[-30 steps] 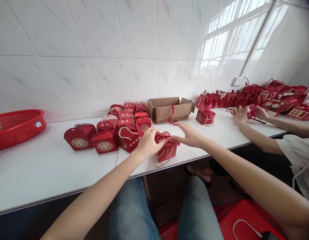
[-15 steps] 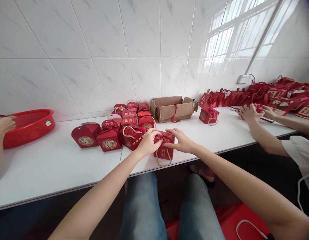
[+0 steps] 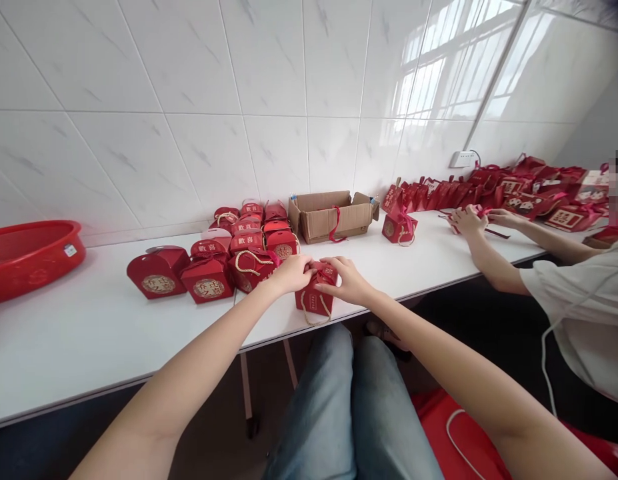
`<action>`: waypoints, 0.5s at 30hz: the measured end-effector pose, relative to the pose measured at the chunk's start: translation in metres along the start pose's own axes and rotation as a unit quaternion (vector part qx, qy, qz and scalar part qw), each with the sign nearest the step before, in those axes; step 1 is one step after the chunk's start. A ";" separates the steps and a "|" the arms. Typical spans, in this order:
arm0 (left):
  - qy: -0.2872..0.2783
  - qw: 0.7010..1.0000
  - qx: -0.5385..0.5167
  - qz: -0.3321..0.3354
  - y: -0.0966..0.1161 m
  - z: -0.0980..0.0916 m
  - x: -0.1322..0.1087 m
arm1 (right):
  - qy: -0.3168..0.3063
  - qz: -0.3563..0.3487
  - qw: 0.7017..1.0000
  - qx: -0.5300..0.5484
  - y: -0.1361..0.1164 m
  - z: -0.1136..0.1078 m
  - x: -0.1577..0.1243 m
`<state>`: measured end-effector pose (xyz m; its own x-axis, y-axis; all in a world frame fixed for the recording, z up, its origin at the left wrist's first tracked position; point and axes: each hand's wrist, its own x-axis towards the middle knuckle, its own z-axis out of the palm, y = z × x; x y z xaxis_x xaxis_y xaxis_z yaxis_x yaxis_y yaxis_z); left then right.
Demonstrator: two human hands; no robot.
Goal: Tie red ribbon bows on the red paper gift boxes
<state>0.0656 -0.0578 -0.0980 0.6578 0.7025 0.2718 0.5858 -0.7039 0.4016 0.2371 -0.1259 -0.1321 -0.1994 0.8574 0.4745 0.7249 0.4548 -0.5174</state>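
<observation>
A small red gift box (image 3: 313, 298) with a rope handle stands near the front edge of the white table (image 3: 113, 320). My left hand (image 3: 292, 273) grips its top from the left, fingers curled. My right hand (image 3: 345, 280) pinches the red ribbon on the box top from the right. Both hands touch the box.
A cluster of finished red gift boxes (image 3: 229, 257) sits left of my hands. An open cardboard box (image 3: 331, 217) stands by the wall. A red basin (image 3: 29, 257) is far left. A co-worker's hands (image 3: 471, 220) handle red boxes at right, beside a pile of flat red boxes (image 3: 529, 187).
My right hand came down from hovering open onto the box top and closed on the ribbon. A hand seen at the red basin half a second ago is gone.
</observation>
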 end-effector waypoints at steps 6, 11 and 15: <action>0.038 0.999 -0.016 -0.004 -0.007 0.007 -0.003 | 0.015 0.036 0.999 -0.001 -0.005 0.003 -0.003; -0.003 1.000 -0.027 0.015 -0.014 -0.004 0.009 | 0.040 0.058 0.998 -0.001 -0.010 0.012 -0.001; -0.085 0.994 -0.034 0.051 -0.023 -0.019 0.023 | 0.052 0.100 0.993 0.021 -0.013 0.018 0.004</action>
<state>0.0582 -0.0235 -0.0847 0.7857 0.5964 0.1641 0.4827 -0.7571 0.4403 0.2153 -0.1239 -0.1359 0.0169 0.9032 0.4288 0.7140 0.2893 -0.6376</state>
